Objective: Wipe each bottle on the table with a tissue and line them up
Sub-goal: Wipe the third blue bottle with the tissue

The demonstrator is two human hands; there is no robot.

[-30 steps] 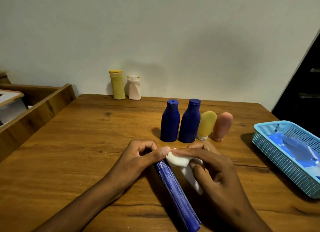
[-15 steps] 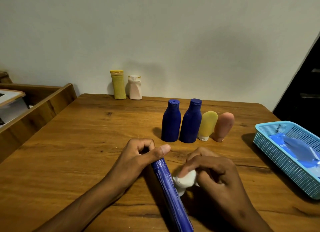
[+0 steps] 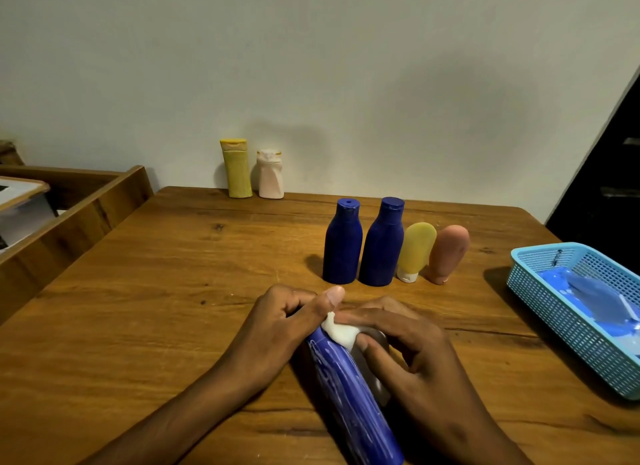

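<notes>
1. The long blue bottle (image 3: 349, 388) lies slanted on the wooden table (image 3: 173, 291), close to the person; its far end is between the two hands and its near end runs out of the bottom of the view.
2. The left hand (image 3: 277, 329) grips the far end of this bottle with curled fingers, and the thumb points forward above it.
3. The right hand (image 3: 405, 346) pinches a crumpled white tissue (image 3: 341, 333) and presses it on the upper side of the bottle, just beside the left thumb.
4. The bottle looks like hard, smooth plastic with a glossy skin, so I judge it stiff, rather light and a little slippery. Whether it is full I cannot tell.
5. Because the body is round, it can roll on the table. A good place to hold is the narrow end, where the left hand is, so the long side is free for the tissue.
6. The tissue is soft and thin; it can tear or bunch if it is pressed too hard.
7. Behind the hands stand four bottles in a row, close together: two dark blue bottles (image 3: 362, 246), a yellow tube (image 3: 415, 249) and a pink tube (image 3: 448, 251), both tubes on their caps and leaning slightly.
8. A yellow bottle (image 3: 237, 170) and a pale pink bottle (image 3: 270, 175) stand at the far edge near the wall, well apart from the row.
</notes>
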